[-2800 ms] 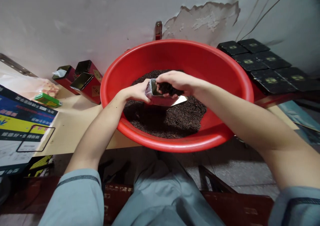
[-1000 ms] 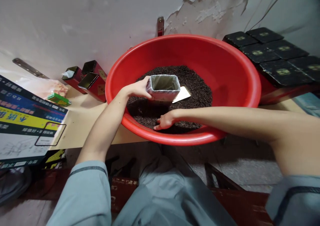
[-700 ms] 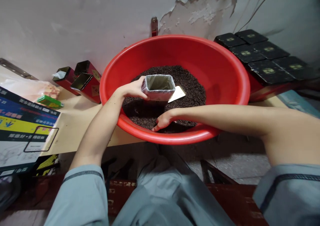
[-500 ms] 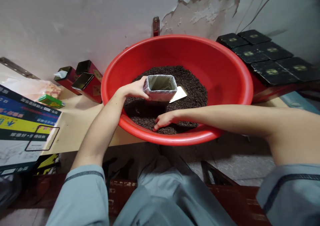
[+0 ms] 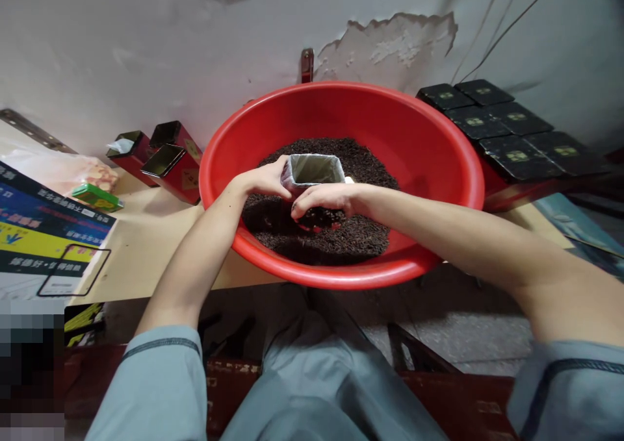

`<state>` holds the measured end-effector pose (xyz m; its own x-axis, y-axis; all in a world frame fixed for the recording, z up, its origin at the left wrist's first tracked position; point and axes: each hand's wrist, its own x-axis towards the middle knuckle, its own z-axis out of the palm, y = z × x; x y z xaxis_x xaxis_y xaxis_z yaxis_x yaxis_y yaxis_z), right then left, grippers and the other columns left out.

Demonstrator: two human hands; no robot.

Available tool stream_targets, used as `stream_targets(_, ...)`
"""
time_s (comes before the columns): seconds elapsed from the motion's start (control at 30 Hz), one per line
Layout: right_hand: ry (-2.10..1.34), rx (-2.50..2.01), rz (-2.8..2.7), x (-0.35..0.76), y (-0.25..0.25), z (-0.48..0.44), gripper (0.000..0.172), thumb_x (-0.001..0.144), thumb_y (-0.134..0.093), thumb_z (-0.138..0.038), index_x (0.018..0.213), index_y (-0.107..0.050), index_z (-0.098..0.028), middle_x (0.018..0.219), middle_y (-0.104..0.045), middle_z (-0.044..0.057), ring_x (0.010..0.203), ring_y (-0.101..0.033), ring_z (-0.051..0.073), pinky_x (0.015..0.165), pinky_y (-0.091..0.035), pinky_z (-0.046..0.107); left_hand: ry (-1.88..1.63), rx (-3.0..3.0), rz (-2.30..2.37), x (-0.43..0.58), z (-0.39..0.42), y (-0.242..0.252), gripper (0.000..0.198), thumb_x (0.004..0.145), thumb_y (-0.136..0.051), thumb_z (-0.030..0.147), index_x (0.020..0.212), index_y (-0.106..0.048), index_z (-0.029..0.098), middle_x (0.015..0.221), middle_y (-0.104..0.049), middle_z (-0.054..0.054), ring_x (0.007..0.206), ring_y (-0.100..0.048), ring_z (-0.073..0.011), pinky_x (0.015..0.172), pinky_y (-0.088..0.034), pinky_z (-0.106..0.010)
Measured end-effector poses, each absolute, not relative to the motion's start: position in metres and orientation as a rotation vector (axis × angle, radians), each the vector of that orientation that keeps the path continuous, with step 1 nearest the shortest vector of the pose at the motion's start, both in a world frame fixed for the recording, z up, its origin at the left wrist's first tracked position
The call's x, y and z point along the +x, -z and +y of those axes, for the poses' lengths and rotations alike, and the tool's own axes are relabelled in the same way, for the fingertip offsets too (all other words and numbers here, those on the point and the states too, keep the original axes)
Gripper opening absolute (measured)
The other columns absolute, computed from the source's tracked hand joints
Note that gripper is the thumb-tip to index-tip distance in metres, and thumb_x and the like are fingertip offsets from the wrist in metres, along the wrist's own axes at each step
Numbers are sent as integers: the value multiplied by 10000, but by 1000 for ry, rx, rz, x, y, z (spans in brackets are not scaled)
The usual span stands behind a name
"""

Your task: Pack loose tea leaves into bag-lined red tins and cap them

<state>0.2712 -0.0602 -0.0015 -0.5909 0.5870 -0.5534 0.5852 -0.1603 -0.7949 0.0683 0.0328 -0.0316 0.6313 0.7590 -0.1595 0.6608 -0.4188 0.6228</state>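
Observation:
A large red plastic basin holds a heap of dark loose tea leaves. Above the heap stands a tall square tin with a clear plastic bag lining its open mouth. My left hand is wrapped round the tin's left side, thumb at the front. Just before the tin's near side, my right hand is cupped with curled fingers, and dark leaves show beneath the palm. A pale scoop or card behind the tin is mostly hidden by my right hand.
Black-lidded red tins stand in a group right of the basin. On the left are several open red tins, a small green box and a printed carton on the wooden table. A peeling wall rises behind.
My right hand has risen from the leaves at the basin's near side to the tin's front, carrying leaves. My left hand keeps its hold on the tin. The view has tilted slightly up.

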Motion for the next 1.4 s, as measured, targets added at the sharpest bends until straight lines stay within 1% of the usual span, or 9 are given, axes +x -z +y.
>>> stream_targets(0.13,-2048,-1338,-1718,291,-22,-52,234,787,-742,-372,859,-634,-177,750,-681,38,535,-576,128,349,-308,218,-194,2221,1092,68,34,32,1076,523,-882,435,1449,-405,165,1335,-657,-167,1224,-652,-405,1050,-514,-478)
stream_targets(0.37,-1552,-1415,-1346,311,-25,-23,150,851,-668,-325,846,-585,-200,735,-623,30,552,-535,133,394,-322,236,-91,2281,1130,81,20,18,1024,569,-841,420,1448,-395,144,1352,-649,-189,1206,-658,-401,1042,-510,-474)
stream_targets(0.47,-1185,-1392,-1330,307,-7,-7,171,841,-685,-333,813,-570,-210,728,-586,23,596,-522,143,483,-417,267,-81,2280,1146,85,14,12,1014,576,-834,395,1446,-382,133,1368,-643,-204,1209,-658,-395,1043,-503,-461)
stream_targets(0.57,-888,-1312,-1373,302,10,6,243,861,-690,-424,831,-563,-219,772,-573,17,728,-565,168,656,-516,308,-72,2275,1143,85,13,10,1021,581,-835,389,1449,-368,120,1379,-641,-217,1221,-654,-392,1056,-495,-453)
stream_targets(0.67,-681,-1254,-1425,301,21,13,306,894,-648,-512,898,-581,-213,843,-589,18,857,-594,188,807,-532,347,-77,2292,1120,84,15,11,1023,590,-835,395,1454,-359,123,1402,-633,-217,1239,-650,-384,1066,-491,-434)
stream_targets(0.8,-567,-1204,-1471,300,26,15,372,930,-602,-579,951,-601,-208,882,-604,20,899,-604,189,865,-520,358,-86,2292,1110,83,17,13,1026,587,-840,393,1455,-361,126,1404,-635,-213,1246,-650,-387,1072,-491,-437)
stream_targets(1.17,-848,-992,-1787,302,-3,-14,526,953,-583,-695,818,-657,-193,809,-679,40,780,-614,149,793,-525,314,-99,2232,1140,80,23,18,1108,543,-867,410,1480,-358,109,1392,-624,-208,1327,-580,-449,1125,-456,-513)
stream_targets(1.27,-995,-1024,-2051,314,-21,-25,493,926,-647,-674,806,-692,-199,772,-695,37,720,-629,148,728,-529,305,-136,2171,1109,76,30,24,1109,520,-882,397,1471,-375,132,1381,-627,-187,1318,-590,-438,1127,-456,-506)
stream_targets(1.4,-1437,-1333,-2706,320,-9,-38,408,864,-748,-589,1010,-788,-210,837,-759,54,685,-687,180,641,-552,304,-164,2163,1084,72,34,28,1058,530,-877,385,1447,-404,149,1361,-642,-171,1283,-615,-415,1109,-469,-500)
